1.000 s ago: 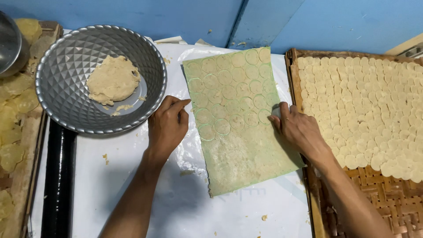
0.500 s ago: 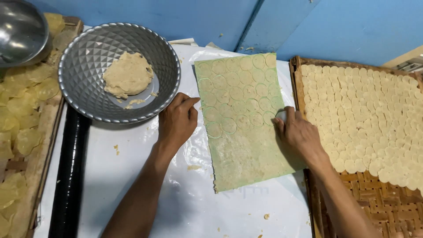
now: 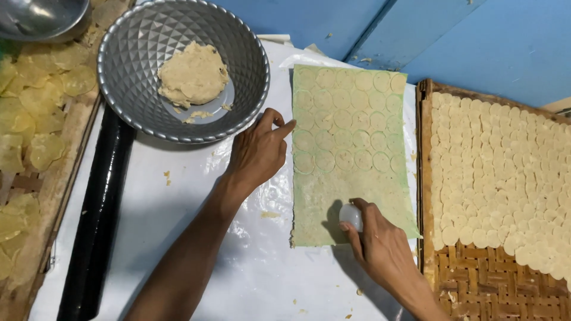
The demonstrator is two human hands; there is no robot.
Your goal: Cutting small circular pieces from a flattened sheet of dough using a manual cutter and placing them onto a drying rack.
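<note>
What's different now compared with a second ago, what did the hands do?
The right hand left the right edge of the green dough sheet, came down to its lower part and now grips a small white round cutter pressed on it. The left hand still rests at the sheet's left edge. The bowl with its dough lump is unchanged.

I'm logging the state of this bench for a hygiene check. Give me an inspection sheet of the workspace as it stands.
Surface: white plastic sheet, glossy, with small dough crumbs.
Job's things: green dough sheet lying flat, marked with rows of circles in its upper part; small white round cutter pressed on its lower part.
Clutter: metal bowl holding a dough lump; black roller at its left.
Hands: left hand steadies the sheet's left edge; right hand grips the cutter.
Cables: nothing seen.
Surroundings: woven tray covered with pale discs; yellowish discs on a rack at left; blue wall.
</note>
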